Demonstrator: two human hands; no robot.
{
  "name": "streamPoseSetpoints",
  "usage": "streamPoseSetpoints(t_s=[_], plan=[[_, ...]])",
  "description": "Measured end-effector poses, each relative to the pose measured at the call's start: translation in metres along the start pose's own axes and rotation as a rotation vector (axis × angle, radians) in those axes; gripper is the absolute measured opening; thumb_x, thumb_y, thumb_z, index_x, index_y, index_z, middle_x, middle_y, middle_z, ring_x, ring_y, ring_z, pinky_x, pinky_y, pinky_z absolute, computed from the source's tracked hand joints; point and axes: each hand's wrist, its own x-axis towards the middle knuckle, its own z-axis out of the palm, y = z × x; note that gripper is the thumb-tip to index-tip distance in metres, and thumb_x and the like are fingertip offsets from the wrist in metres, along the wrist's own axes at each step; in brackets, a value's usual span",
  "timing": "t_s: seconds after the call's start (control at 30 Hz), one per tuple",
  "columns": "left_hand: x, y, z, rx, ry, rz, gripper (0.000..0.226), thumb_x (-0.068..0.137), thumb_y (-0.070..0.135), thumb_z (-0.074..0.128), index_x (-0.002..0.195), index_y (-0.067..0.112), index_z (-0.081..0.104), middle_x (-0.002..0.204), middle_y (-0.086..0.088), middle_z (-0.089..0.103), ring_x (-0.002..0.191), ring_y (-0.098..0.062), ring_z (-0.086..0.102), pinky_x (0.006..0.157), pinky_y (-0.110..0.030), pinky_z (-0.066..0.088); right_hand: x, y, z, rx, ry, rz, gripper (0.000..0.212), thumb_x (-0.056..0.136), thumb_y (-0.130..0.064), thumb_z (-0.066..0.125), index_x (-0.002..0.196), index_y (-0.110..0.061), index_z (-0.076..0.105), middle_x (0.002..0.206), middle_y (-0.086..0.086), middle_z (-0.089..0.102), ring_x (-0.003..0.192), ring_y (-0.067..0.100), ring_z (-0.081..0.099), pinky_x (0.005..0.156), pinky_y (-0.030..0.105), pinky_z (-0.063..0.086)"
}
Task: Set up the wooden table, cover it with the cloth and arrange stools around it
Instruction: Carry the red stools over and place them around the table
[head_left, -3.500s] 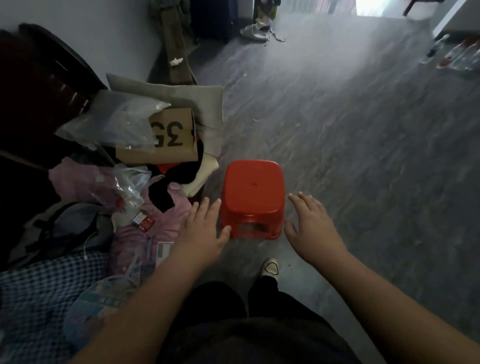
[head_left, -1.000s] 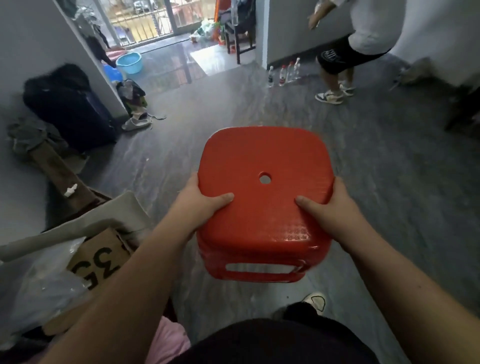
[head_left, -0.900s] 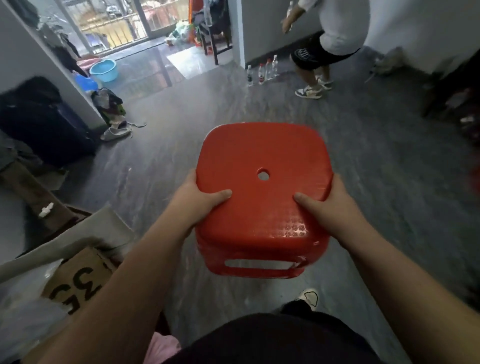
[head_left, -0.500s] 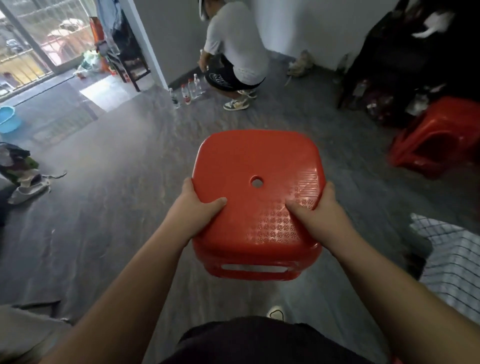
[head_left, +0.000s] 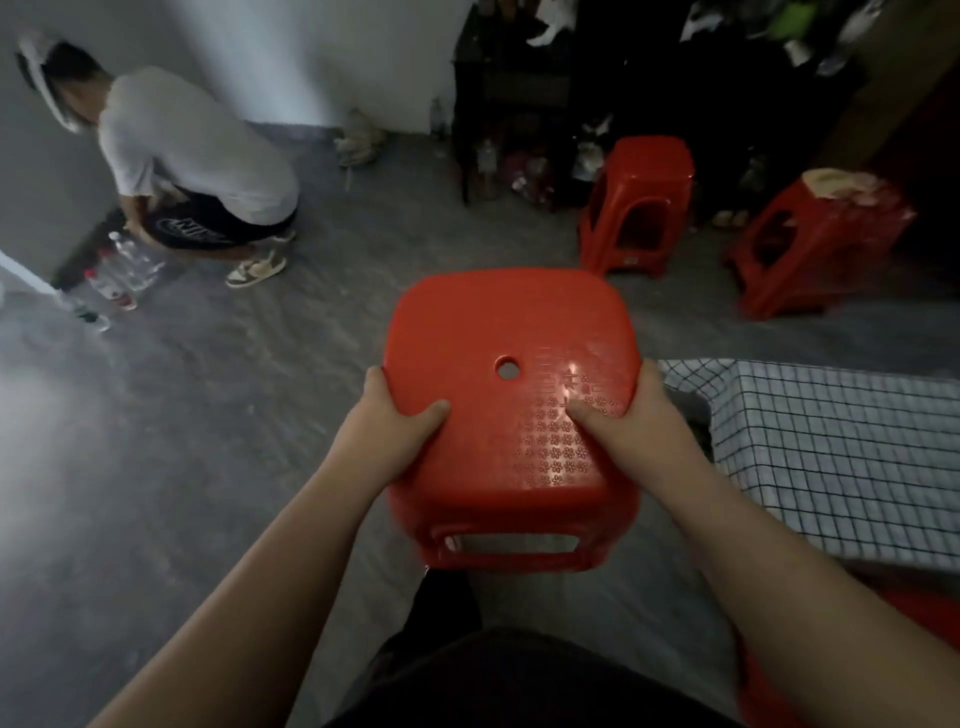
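Grey marbled floor (head_left: 208, 441), white wall (head_left: 322, 62), cluttered dark shelf (head_left: 509, 78), dim light

Three red stools show: one raised stool (head_left: 511, 395) just left of the single checked-cloth table (head_left: 831, 447), then a second stool (head_left: 641, 202) and a third stool (head_left: 815, 244) on the floor beyond the table's far edge. Well left of the table is one crouching person (head_left: 197, 156). Beside that person are clear bottles (head_left: 124, 270), too blurred to count.
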Motion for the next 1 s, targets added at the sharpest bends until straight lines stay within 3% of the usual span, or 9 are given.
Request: streamPoseSetpoints(t_s=[0.17,0.3,0.4,0.6,0.8,1.0], plan=[[0.097,0.048,0.002,0.059,-0.145,0.133,0.084,0.078,0.054,0.075,0.143,0.018,0.037,0.128,-0.007,0.063,0.112,-0.030,0.062,0.094,-0.041,0.050,0.053,-0.017,0.001,0.039,0.165,0.087,0.084,0.076,-0.055,0.078,0.138,-0.022,0.033,0.116,-0.007,0.055,0.098,0.014,0.056,0.088,0.032,0.046],[0.158,0.099,0.011,0.108,-0.253,0.256,0.083,0.078,0.054,0.075,0.142,0.017,0.036,0.129,-0.008,0.063,0.113,-0.031,0.062,0.090,-0.037,0.047,0.086,-0.024,-0.010,0.098,0.312,0.172,0.095,0.075,-0.055,0.078,0.147,-0.020,0.028,0.125,-0.004,0.056,0.100,0.013,0.056,0.077,0.024,0.043],[0.186,0.139,0.031,0.137,-0.328,0.343,0.080,0.078,0.053,0.076,0.138,0.017,0.038,0.128,-0.009,0.063,0.113,-0.032,0.062,0.084,-0.032,0.043,0.100,-0.020,-0.024,0.124,0.397,0.249,0.099,0.075,-0.060,0.076,0.150,-0.023,0.024,0.135,0.000,0.057,0.100,0.014,0.056,0.082,0.030,0.044],[0.229,0.217,0.101,0.245,-0.474,0.468,0.080,0.076,0.055,0.074,0.137,0.020,0.037,0.127,-0.006,0.062,0.109,-0.030,0.062,0.080,-0.031,0.039,0.134,0.008,-0.062,0.196,0.551,0.407,0.082,0.078,-0.052,0.077,0.140,-0.023,0.032,0.130,-0.001,0.057,0.107,0.020,0.059,0.087,0.035,0.047],[0.251,0.288,0.183,0.343,-0.583,0.580,0.077,0.076,0.056,0.073,0.135,0.022,0.038,0.122,-0.004,0.063,0.103,-0.026,0.062,0.080,-0.032,0.040,0.166,0.052,-0.104,0.280,0.662,0.536,0.080,0.079,-0.049,0.077,0.139,-0.025,0.031,0.127,-0.002,0.058,0.100,0.016,0.055,0.085,0.034,0.044],[0.263,0.343,0.244,0.380,-0.697,0.676,0.082,0.078,0.056,0.075,0.142,0.023,0.035,0.130,-0.004,0.061,0.115,-0.030,0.061,0.087,-0.034,0.044,0.178,0.074,-0.140,0.362,0.766,0.606,0.080,0.079,-0.048,0.078,0.139,-0.029,0.030,0.118,-0.012,0.053,0.100,0.012,0.055,0.082,0.031,0.042]])
